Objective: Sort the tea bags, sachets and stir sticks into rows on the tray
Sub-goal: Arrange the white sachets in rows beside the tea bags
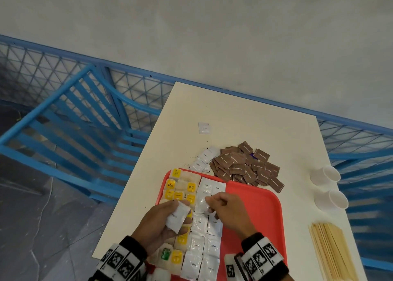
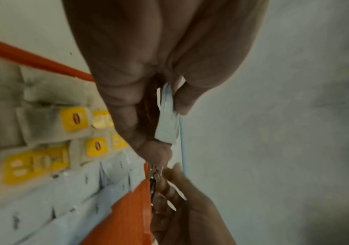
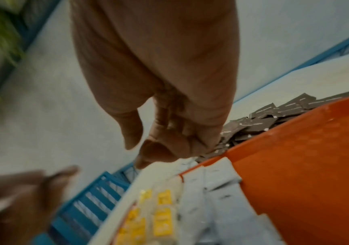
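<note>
A red tray [image 1: 257, 208] lies on the cream table. Tea bags [image 1: 178, 192] with yellow tags fill its left side, and white coffee sachets [image 1: 209, 246] run beside them in two columns. My left hand [image 1: 182, 212] hovers over the tea bags and grips a small stack of white sachets [image 1: 177, 218] between thumb and fingers; the left wrist view shows the stack [image 2: 166, 106] edge-on in that hand [image 2: 169, 126]. My right hand [image 1: 210, 202] is over the sachet columns with fingers curled. In the right wrist view nothing lies between thumb and forefinger of this hand [image 3: 138, 152].
A heap of brown sachets [image 1: 246, 166] and a few loose white ones [image 1: 203, 159] lie just beyond the tray; one more white sachet [image 1: 204, 128] lies farther back. Wooden stir sticks [image 1: 331, 251] and two white cups [image 1: 328, 187] are at right. A blue chair [image 1: 74, 121] stands left.
</note>
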A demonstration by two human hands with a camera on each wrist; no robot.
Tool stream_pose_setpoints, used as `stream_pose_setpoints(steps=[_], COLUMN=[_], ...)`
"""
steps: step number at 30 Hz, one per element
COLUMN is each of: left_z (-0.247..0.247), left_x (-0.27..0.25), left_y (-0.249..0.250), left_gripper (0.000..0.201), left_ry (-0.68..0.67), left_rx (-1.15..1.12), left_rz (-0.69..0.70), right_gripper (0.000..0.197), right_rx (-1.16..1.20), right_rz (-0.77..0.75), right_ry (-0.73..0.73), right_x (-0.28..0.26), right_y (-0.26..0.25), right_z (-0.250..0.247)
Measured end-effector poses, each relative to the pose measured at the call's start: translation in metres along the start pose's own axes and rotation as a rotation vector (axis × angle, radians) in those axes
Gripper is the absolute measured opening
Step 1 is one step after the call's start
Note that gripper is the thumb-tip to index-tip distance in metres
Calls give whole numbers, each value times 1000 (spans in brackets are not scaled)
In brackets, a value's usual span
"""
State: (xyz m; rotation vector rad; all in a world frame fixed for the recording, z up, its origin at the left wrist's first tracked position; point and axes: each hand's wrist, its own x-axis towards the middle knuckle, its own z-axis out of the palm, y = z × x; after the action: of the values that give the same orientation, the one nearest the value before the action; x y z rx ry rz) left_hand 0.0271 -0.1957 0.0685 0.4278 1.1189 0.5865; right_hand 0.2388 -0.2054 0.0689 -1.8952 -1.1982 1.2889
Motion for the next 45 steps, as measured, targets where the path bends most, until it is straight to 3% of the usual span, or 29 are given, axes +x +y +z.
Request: stream_pose_setpoints(steps=[3,7,11,15,18,20,23,26,31,36,38,41,45], left_z=[19,44,50,45,46,45,44,48,40,36,37,43,51], left_x=[-2,-4,-3,-8,-8,-8,-7,-2,4,5,8,10,11], left_y=[5,2,-5,-14,-18,-18,-15,-17,-24,-25,-24,-27,-37], left_gripper=[34,35,28,26,21,19,24,31,28,25,26,24,26], left_ry=[-78,-159,-109,-222,-335,-329,-246,-310,-187,-53,8,23,47], left_rx=[-47,66,355,651,865,984,981,1044,824,446,282,211,199], left_rz=[11,36,117,137,97,143,215,250,239,112,69,33,38], right_gripper=[32,27,22,20,22,21,15,12,9,15,13,27,25], right_rx=[144,233,391,412,332,219,-60,-189,-128,134,240,318,447], right_rz=[-18,-38,19,31,7,-23,-107,-156,-130,-104,-47,21,88], right_ry=[-137,-68,27,31,49,47,-127,-235,-246,141,77,-42,69], right_x=[-30,-40,-49,-57,-56,-55,-55,-55,-54,-45,-47,-53,-44], right_y=[-23,-20,-5,13,25,32,33,26,16,22,19,18,26], right_z=[-2,-6,-20,-28,-29,-34,-40,-37,-46,-53,-46,-22,-3])
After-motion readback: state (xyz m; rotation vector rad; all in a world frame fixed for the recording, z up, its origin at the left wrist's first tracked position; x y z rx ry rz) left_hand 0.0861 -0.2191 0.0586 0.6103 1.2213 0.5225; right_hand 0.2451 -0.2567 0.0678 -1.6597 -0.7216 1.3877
